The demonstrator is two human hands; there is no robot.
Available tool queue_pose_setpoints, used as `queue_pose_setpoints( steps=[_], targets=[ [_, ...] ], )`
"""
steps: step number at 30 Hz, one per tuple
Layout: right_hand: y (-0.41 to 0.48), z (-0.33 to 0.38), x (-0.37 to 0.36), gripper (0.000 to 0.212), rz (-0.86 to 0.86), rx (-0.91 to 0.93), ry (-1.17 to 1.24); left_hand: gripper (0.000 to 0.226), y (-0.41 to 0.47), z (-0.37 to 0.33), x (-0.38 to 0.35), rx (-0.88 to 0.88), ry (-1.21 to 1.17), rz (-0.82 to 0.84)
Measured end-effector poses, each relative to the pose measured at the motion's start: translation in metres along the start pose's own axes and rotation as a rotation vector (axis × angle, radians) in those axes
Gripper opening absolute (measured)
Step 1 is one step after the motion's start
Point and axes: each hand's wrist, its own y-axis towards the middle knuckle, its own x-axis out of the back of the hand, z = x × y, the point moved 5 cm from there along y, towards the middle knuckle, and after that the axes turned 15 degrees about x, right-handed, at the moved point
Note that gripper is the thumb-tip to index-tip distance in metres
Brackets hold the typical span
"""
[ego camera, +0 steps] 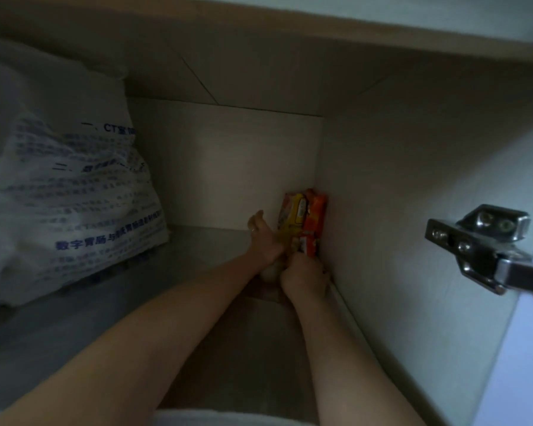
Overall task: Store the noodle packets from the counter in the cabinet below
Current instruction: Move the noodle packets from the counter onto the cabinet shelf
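Inside the dim cabinet, two noodle packets stand on edge in the back right corner: a yellow packet (292, 217) and an orange packet (316, 215) pressed against the right wall. My left hand (264, 241) lies flat against the yellow packet's left face, fingers stretched up. My right hand (304, 276) is curled around the packets' near lower edge, gripping them. Both forearms reach in from the bottom of the view. The packets' lower parts are hidden behind my hands.
A large white plastic bag (65, 179) with blue print fills the cabinet's left side. The grey cabinet floor (136, 290) stretches between the bag and my arms. A metal door hinge (486, 244) juts out at the right, by the open door.
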Motion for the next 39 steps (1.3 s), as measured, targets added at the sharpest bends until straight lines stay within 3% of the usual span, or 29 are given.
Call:
queue_pose_setpoints(
  steps=[3,7,10,13,20,25,27,29,32,36,39],
  targets=[
    [-0.014,0.018,0.025,0.034,0.006,0.005,0.017,0.064,-0.037,0.001,0.040,0.038,0.209,-0.018],
    [-0.045,0.046,0.048,0.027,0.071,0.090,0.063,0.027,-0.114,-0.004,0.116,-0.114,0.407,0.103],
    [-0.088,0.087,0.059,0.024,0.232,0.263,-0.082,0.018,-0.187,-0.003,0.186,-0.195,0.638,0.232],
    [-0.133,0.152,0.083,0.031,0.405,0.430,-0.058,0.017,-0.247,-0.009,0.248,-0.170,0.788,0.335],
    [-0.212,0.313,0.151,0.024,0.693,0.902,0.044,0.024,-0.326,-0.065,0.375,-0.122,0.891,0.349],
    [-0.224,0.397,0.221,0.026,0.722,1.075,0.111,0.009,-0.346,-0.147,0.454,-0.287,0.858,0.105],
    [-0.225,0.424,0.251,0.024,0.697,1.144,0.162,0.021,-0.347,-0.176,0.483,-0.355,0.772,-0.012],
    [-0.222,0.452,0.284,0.021,0.618,1.210,0.190,0.030,-0.342,-0.198,0.513,-0.418,0.719,-0.168],
    [-0.204,0.490,0.324,0.019,0.369,1.262,0.223,0.030,-0.327,-0.214,0.554,-0.458,0.668,-0.457],
    [-0.160,0.525,0.347,0.022,0.153,1.242,0.261,0.018,-0.305,-0.212,0.602,-0.359,0.648,-0.864],
    [-0.124,0.544,0.340,0.022,0.224,1.194,0.164,0.034,-0.276,-0.194,0.620,-0.125,0.744,-0.867]
  ],
)
